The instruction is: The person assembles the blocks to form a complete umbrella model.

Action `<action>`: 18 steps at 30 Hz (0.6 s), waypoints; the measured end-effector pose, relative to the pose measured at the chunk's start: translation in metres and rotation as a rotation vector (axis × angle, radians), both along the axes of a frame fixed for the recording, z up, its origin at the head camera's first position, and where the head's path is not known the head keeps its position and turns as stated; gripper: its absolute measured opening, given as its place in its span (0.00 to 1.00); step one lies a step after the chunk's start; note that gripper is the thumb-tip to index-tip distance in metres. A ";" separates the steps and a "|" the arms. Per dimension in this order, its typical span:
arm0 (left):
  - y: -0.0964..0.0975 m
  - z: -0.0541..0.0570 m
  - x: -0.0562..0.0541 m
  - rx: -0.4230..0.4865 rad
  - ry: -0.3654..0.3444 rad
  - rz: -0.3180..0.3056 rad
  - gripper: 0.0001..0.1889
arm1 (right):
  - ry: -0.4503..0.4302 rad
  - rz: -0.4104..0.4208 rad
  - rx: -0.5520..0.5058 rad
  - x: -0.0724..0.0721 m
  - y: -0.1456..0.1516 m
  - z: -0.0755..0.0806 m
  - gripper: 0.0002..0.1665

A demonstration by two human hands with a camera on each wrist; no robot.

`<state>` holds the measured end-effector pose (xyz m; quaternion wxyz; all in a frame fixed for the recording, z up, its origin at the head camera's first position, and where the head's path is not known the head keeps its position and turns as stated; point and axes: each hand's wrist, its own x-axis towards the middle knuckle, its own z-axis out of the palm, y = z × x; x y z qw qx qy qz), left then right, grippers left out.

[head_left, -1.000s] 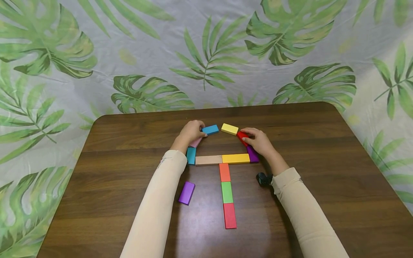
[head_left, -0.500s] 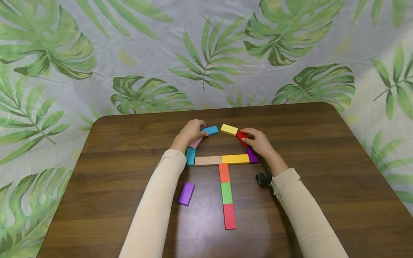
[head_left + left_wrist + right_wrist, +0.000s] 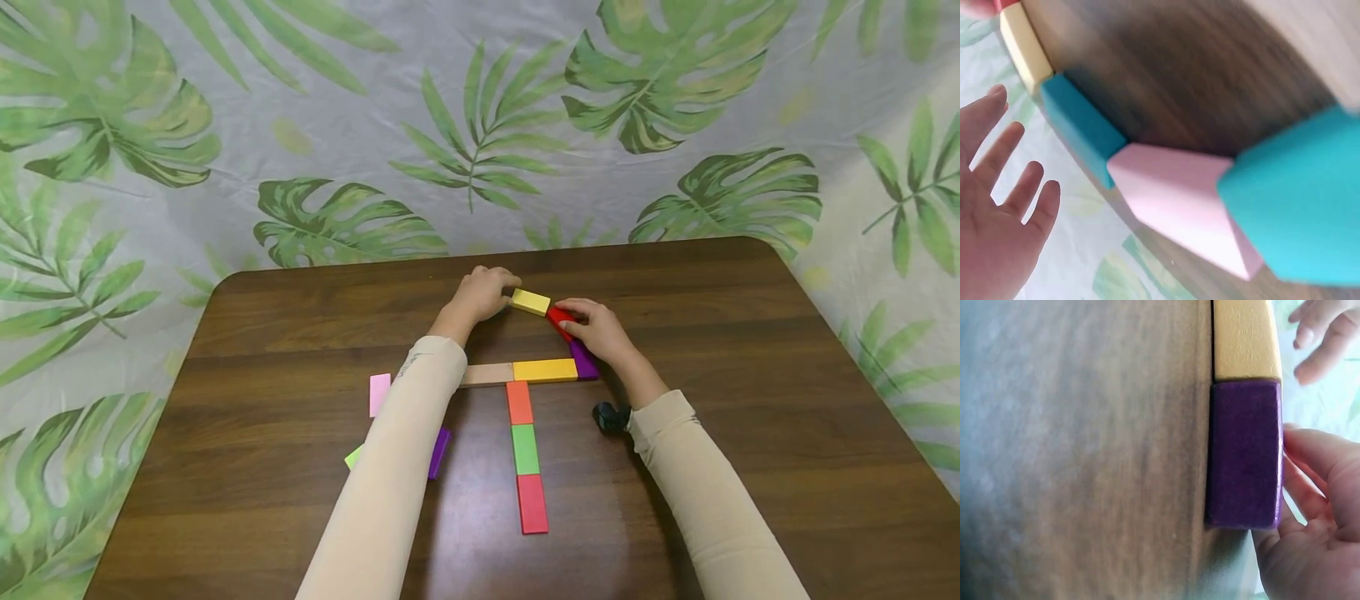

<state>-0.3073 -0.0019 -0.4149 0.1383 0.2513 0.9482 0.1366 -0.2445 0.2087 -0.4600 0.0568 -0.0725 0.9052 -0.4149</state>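
Note:
My left hand (image 3: 482,293) hovers at the left end of the pale yellow block (image 3: 531,302), its fingers spread and straight in the left wrist view. There, a blue block (image 3: 1082,128), a pink block (image 3: 1175,200) and a teal block (image 3: 1297,200) run end to end from the pale yellow one; my left hand and sleeve hide them in the head view. My right hand (image 3: 600,329) pinches the red block (image 3: 560,322) between thumb and fingers. Below it, the purple block (image 3: 584,362) meets the end of the golden yellow block (image 3: 545,371).
A beige block (image 3: 487,375) continues the crossbar leftward. Orange (image 3: 519,402), green (image 3: 525,449) and red-pink (image 3: 532,503) blocks form a stem below. Partly behind my left sleeve lie loose pink (image 3: 379,394), lime (image 3: 353,456) and violet (image 3: 439,454) blocks.
My left hand has let go of the blue block and moved right to the pale yellow one. Its sleeve now uncovers loose pink and lime blocks. The right hand stays at the red block.

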 end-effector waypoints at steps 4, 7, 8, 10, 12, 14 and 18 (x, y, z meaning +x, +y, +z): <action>0.006 -0.003 0.003 -0.085 0.006 -0.028 0.21 | 0.006 0.003 0.000 0.000 0.001 -0.001 0.22; 0.006 -0.004 0.006 -0.119 0.007 -0.033 0.22 | 0.010 0.003 -0.002 0.000 0.001 -0.002 0.22; 0.006 -0.004 0.006 -0.125 0.009 -0.033 0.22 | 0.013 0.003 0.001 0.000 0.002 -0.002 0.22; 0.005 -0.005 0.007 -0.132 0.005 -0.027 0.24 | 0.017 0.001 0.002 0.000 0.002 -0.003 0.22; 0.004 -0.005 0.007 -0.138 -0.004 -0.013 0.25 | 0.019 0.001 0.009 -0.001 0.002 -0.003 0.22; 0.003 -0.004 0.007 -0.141 -0.010 -0.004 0.24 | 0.019 0.003 0.016 -0.001 0.002 -0.003 0.22; 0.002 -0.002 0.009 -0.134 -0.014 0.005 0.23 | 0.018 0.003 0.017 -0.001 0.001 -0.003 0.22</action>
